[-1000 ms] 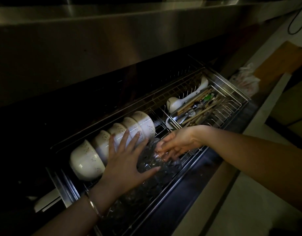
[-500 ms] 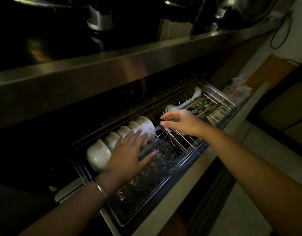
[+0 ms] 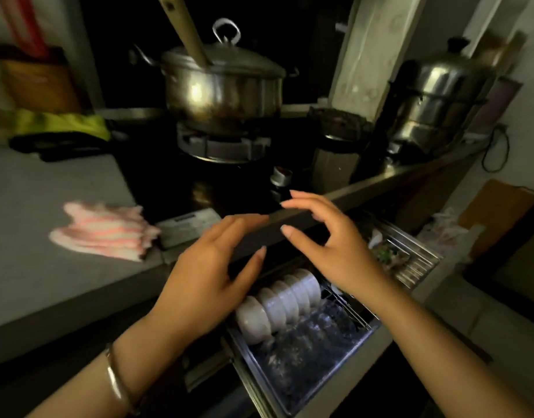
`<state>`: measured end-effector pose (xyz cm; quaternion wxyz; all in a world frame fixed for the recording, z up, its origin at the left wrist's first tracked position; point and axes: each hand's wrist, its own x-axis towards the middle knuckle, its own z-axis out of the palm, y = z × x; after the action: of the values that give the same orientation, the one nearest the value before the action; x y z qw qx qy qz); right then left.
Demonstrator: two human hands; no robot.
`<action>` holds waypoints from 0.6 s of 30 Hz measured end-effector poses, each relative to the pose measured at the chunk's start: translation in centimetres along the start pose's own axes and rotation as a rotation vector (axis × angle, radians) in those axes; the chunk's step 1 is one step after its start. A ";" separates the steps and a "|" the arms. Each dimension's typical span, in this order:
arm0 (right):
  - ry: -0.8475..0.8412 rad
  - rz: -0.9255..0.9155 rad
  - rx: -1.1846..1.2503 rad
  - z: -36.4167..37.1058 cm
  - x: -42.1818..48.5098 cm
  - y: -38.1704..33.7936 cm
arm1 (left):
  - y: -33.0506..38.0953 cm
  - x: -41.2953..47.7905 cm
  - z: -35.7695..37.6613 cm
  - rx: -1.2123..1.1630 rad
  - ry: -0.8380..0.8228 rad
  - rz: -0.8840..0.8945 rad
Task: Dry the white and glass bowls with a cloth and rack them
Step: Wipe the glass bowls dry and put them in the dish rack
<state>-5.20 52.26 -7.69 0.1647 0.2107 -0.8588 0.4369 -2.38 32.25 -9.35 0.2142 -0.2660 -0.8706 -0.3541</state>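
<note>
Above the pulled-out drawer rack (image 3: 305, 384) my left hand (image 3: 208, 285) and right hand (image 3: 329, 248) hang close together but not touching, fingers spread, holding nothing. The white bowls (image 3: 278, 306) stand on edge in a row along the back of the rack, and the glass bowls (image 3: 308, 342) lie just in front of them (blurred, so I cannot count them). The right-hand compartment holds utensils (image 3: 389, 254). The cloth (image 3: 103, 230) lies on the counter (image 3: 33, 267), well to the left. Racking looks finished, I judge; to close the drawer well, I should push evenly and gently so nothing rattles loose.
</note>
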 end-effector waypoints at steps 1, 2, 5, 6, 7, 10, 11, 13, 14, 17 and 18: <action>-0.020 -0.035 -0.011 1.0 0.5 -1.1 | -0.1 -0.5 -1.8 0.027 0.027 -0.007; -0.043 -0.053 -0.011 1.9 1.0 -2.1 | -0.4 -1.1 -3.4 0.057 0.050 -0.021; -0.127 -0.084 0.009 4.9 2.4 -4.9 | -1.8 -2.7 -8.0 0.161 0.101 -0.097; -0.160 -0.088 0.012 5.8 2.8 -5.8 | -2.4 -3.3 -9.3 0.202 0.111 -0.133; -0.191 -0.087 0.011 6.8 3.2 -6.7 | -3.1 -3.8 -10.6 0.244 0.115 -0.174; -0.247 -0.085 0.006 9.3 4.4 -8.9 | -5.0 -5.1 -13.6 0.342 0.068 -0.256; -0.268 -0.090 -0.004 9.9 4.7 -9.6 | -5.5 -5.4 -14.4 0.356 0.039 -0.259; -0.328 -0.125 -0.075 11.1 5.1 -10.5 | -6.1 -5.8 -15.6 0.368 -0.030 -0.282; -0.355 -0.151 -0.124 11.5 5.2 -10.9 | -6.4 -5.9 -15.9 0.372 -0.064 -0.291; -0.415 -0.199 -0.288 12.1 5.3 -11.8 | -6.9 -6.0 -16.3 0.402 -0.114 -0.306; -0.414 -0.209 -0.339 12.2 5.4 -12.0 | -7.0 -5.9 -16.5 0.410 -0.111 -0.307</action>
<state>-4.93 34.75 -3.88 0.0632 0.3524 -0.9085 0.2154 0.89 14.11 -5.36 0.1594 -0.1010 -0.9647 -0.1835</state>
